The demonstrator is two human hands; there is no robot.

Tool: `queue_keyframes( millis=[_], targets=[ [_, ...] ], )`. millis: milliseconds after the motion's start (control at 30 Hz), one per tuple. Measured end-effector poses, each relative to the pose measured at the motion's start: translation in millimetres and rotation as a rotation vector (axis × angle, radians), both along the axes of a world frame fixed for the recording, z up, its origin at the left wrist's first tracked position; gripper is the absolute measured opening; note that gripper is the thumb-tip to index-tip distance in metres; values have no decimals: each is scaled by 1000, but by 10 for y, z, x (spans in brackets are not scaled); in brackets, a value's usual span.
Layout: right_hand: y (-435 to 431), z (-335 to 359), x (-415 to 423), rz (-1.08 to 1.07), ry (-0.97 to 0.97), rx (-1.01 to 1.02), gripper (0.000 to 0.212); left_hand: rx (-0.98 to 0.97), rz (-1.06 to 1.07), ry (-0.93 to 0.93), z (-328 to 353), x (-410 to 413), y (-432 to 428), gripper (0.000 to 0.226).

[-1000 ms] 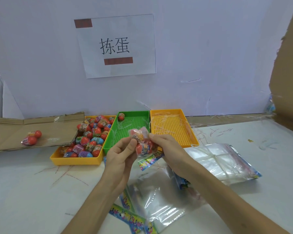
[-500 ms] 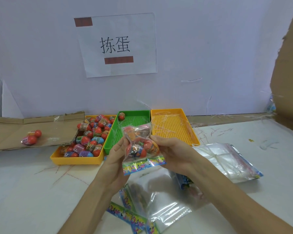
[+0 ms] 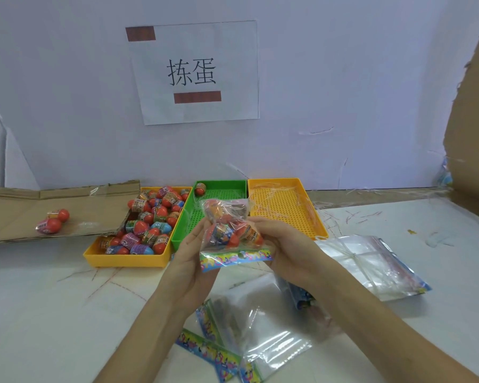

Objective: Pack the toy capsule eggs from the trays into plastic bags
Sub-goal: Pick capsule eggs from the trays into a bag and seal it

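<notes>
Both left hand [image 3: 192,262] and right hand [image 3: 292,251] grip the bag [image 3: 235,258]; capsule eggs [image 3: 225,235] inside

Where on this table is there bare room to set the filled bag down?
Bare table in front of the egg tray and cardboard; another patch right of the right yellow tray, behind the bag stack. Green tray nearly bare. Crowded: loose bags at front centre.

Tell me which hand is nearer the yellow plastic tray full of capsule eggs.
Left. The left hand is just right of that yellow plastic tray, gripping the filled clear plastic bag; the right hand holds the bag's far side, farther away.
</notes>
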State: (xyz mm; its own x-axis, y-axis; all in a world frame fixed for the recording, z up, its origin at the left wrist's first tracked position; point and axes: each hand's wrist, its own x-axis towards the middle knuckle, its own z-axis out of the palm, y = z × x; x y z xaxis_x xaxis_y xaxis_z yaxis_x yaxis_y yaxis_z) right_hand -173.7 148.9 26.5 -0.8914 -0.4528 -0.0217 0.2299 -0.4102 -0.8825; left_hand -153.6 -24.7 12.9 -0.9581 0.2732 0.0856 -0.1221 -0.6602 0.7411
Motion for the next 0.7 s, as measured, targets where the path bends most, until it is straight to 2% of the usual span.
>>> queue_keyframes(
  millis=[67,200,300,367,533,633,700],
  targets=[
    [-6,-10,-29,-121,14,46,21,5,-32,9,-6,5,-9,71],
    [4,19,-55,-286,52,113,26,-8,-44,-38,-57,-15,-12,59],
    [64,81,-61,-298,87,118,20,-32,18,-142,-84,-36,-26,44],
    [99,99,-54,-291,145,133,22,-50,29,-139,-62,-22,-13,33],
    [92,51,-38,-448,244,272,13,-77,43,-120,-8,-3,14,29],
    [111,42,-48,-484,249,285,15,-178,78,-107,31,36,31,34],
    [117,48,-41,-475,299,326,15,-289,95,-32,33,37,45,44]
  ],
)
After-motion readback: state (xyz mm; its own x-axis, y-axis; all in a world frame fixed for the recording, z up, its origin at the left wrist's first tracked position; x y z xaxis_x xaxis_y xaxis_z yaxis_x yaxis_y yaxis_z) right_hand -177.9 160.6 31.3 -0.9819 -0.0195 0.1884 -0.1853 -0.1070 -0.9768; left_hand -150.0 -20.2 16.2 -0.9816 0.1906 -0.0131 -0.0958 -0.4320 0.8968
